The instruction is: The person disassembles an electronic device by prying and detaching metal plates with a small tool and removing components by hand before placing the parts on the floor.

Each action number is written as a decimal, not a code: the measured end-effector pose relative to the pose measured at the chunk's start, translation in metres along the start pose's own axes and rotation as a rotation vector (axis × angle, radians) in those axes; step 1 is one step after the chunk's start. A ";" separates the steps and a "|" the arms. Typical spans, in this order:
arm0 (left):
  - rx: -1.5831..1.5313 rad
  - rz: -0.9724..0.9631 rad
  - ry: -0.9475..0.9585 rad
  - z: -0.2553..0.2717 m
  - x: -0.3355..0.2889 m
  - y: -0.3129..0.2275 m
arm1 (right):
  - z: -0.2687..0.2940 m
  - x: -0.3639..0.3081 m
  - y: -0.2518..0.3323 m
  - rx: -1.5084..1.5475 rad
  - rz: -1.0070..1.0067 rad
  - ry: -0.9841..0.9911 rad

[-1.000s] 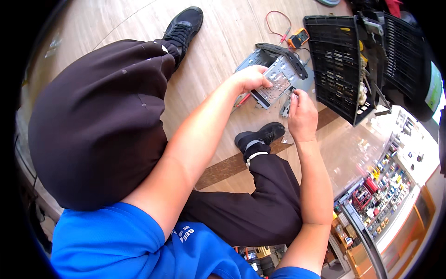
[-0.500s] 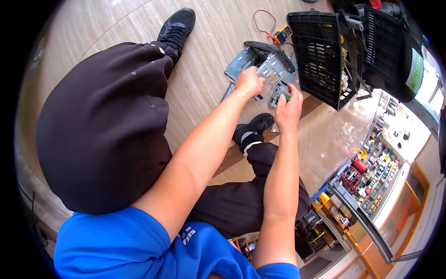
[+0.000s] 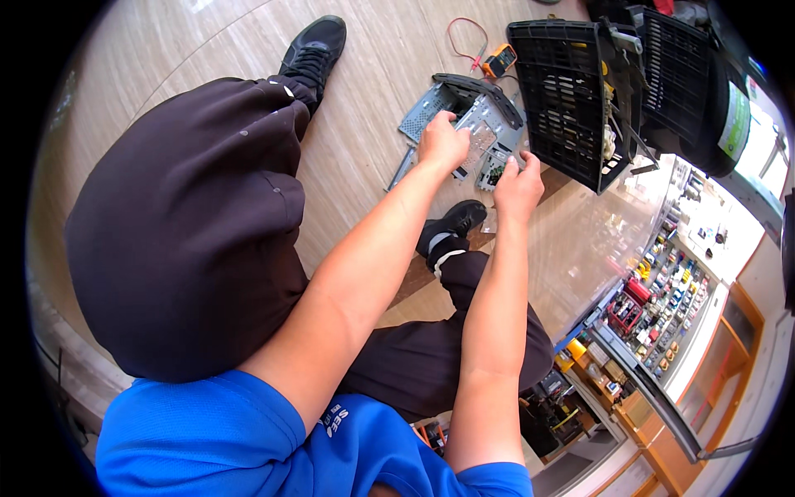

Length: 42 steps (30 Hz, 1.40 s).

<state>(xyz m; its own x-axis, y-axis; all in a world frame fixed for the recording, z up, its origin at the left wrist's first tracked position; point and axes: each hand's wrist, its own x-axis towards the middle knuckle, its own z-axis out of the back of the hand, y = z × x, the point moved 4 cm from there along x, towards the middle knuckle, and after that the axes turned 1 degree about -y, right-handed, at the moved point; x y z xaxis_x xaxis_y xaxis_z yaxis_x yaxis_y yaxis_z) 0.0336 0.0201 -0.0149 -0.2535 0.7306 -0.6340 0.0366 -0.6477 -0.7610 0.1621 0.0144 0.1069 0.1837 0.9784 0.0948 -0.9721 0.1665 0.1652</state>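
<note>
An opened grey metal computer case (image 3: 484, 124) with a black front panel (image 3: 489, 91) lies on the floor ahead of me. My left hand (image 3: 442, 142) is closed on the case's metal frame, with its fingertips partly hidden behind it. Close to the right side of the case is my right hand (image 3: 518, 189), its fingers curled and thumb raised. Whatever it holds, if anything, is too small to make out. Just left of that hand, a green circuit board (image 3: 495, 175) shows in the case's metalwork.
Beyond the case lies an orange-and-black multimeter (image 3: 499, 60) with a red lead (image 3: 469, 23). A black plastic crate (image 3: 559, 99) stands close on the right. My shoes (image 3: 315, 45) flank the case. Farther right is a shelf (image 3: 662, 306) of small goods.
My right hand has shifted slightly, and the green item beside its fingers no longer shows there. My left hand stays on the case, with its fingers moved a little.
</note>
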 end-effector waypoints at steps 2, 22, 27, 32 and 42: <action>-0.036 0.022 0.023 0.000 0.006 -0.001 | 0.000 0.003 0.006 0.027 -0.001 0.017; -0.117 -0.086 -0.167 0.017 0.005 -0.042 | 0.096 -0.003 0.005 0.164 0.133 0.040; -0.182 -0.283 -0.243 0.042 0.014 -0.063 | 0.211 -0.018 -0.004 0.190 0.238 -0.098; -0.342 -0.393 -0.110 0.047 -0.024 -0.105 | 0.231 -0.030 -0.072 0.320 -0.019 -0.202; -0.377 -0.993 0.314 0.073 -0.200 -0.252 | 0.236 -0.033 -0.023 0.494 0.145 -0.229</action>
<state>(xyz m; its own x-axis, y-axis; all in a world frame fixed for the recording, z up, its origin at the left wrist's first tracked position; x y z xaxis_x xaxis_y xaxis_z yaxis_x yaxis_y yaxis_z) 0.0047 0.0217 0.3139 -0.0789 0.9458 0.3152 0.2580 0.3248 -0.9099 0.2133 -0.0504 0.3315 0.1335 0.9262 0.3527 -0.8162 -0.0991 0.5691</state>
